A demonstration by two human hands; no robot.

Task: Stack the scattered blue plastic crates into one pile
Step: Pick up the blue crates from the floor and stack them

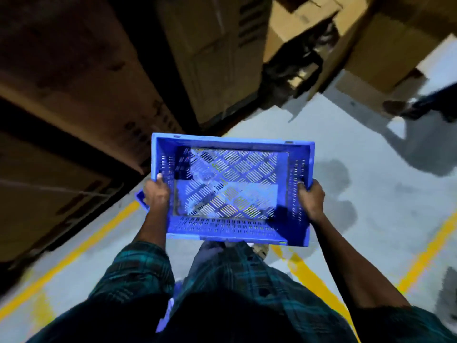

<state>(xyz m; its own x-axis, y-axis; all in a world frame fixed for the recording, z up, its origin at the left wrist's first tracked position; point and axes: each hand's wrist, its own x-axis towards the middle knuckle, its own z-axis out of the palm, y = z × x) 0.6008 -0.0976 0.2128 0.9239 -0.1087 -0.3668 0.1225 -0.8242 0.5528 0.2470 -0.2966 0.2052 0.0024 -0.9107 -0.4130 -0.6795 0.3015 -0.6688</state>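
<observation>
Here — one crate (232,191), two hands

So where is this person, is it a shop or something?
More likely a warehouse or stockroom. Tall stacks of cardboard boxes stand along the aisle, yellow lines are painted on the grey floor, and both hands, left hand and right hand, hold an empty blue crate.

Cardboard boxes (217,58) wall the left; grey floor (371,194) lies open rightward.
</observation>
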